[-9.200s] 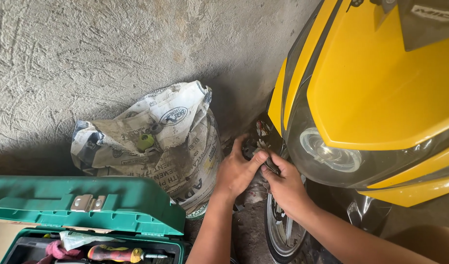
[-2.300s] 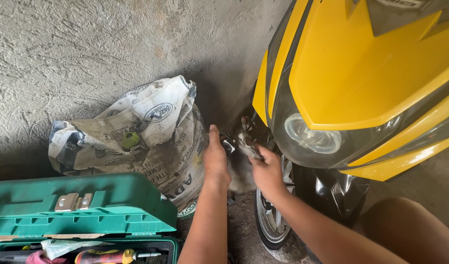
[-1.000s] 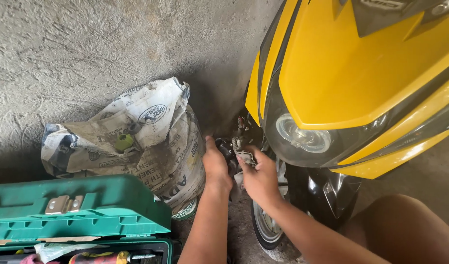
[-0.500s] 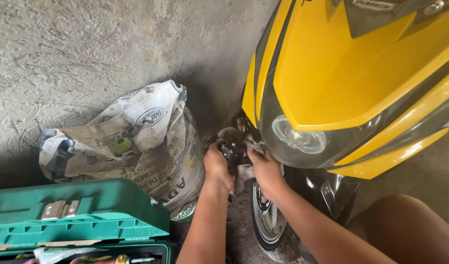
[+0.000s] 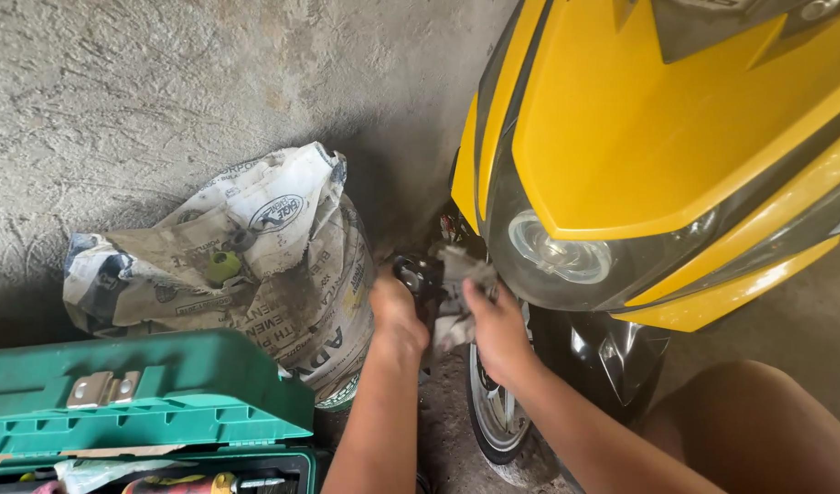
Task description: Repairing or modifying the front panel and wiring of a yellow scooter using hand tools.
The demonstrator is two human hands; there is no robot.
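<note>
The left hand covers most of the dark part it grips, so its shape cannot be told. The right hand hides much of the grey rag. The front wheel is half hidden by the forearm, and the green toolbox is cut off by the frame's bottom and left edges.

Head camera looks down, close, onto hands beside scooter.

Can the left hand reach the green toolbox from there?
Probably yes. The left hand is by the dark part under the scooter's yellow front, and the green toolbox sits just beside that forearm with nothing between them.
</note>
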